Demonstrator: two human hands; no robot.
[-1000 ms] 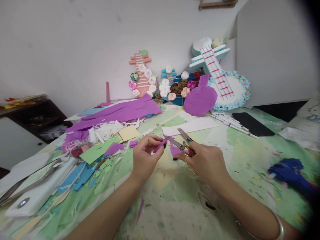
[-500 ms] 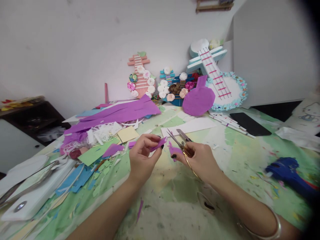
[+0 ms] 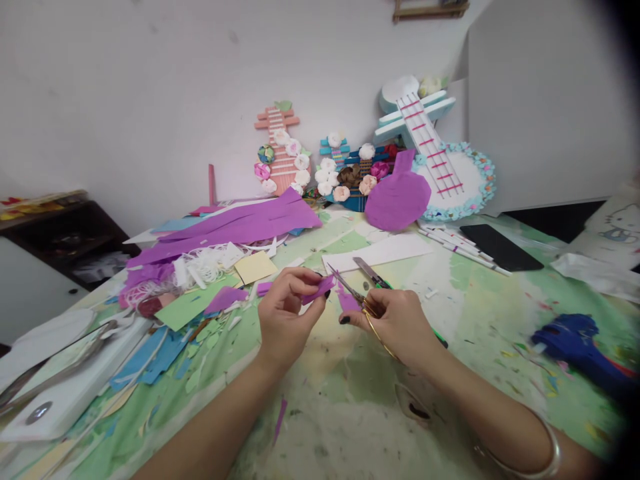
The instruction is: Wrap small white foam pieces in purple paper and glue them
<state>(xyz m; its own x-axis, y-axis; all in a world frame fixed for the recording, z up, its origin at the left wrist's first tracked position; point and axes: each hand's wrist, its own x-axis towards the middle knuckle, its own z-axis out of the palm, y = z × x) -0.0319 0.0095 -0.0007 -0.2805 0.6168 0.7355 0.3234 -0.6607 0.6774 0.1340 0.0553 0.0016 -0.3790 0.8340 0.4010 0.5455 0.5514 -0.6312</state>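
Head view: small purple paper piece (image 3: 323, 287) at centre, pinched in the left hand (image 3: 286, 312); probably light, soft, easily creased; best held by one edge, clear of blades. Right hand (image 3: 407, 325) grips gold-handled scissors (image 3: 355, 292), just right. Utility knife (image 3: 369, 271) lies slightly beyond.

Partly hiding the scissors (image 3: 350, 285) inside the right hand (image 3: 406, 323); losing part of the wooden frame (image 3: 431, 11) past the top edge.

Worktop (image 3: 340, 413): scissors (image 3: 350, 287), one pair; utility knife (image 3: 368, 270), one; smartphone (image 3: 500, 247), one; glue gun (image 3: 567, 333), one. Upper centre to right: lute-shaped models (image 3: 287, 175), four; purple lute-shaped cutout (image 3: 399, 200), one. Paper sticks (image 3: 465, 249) overlap; count undetermined.
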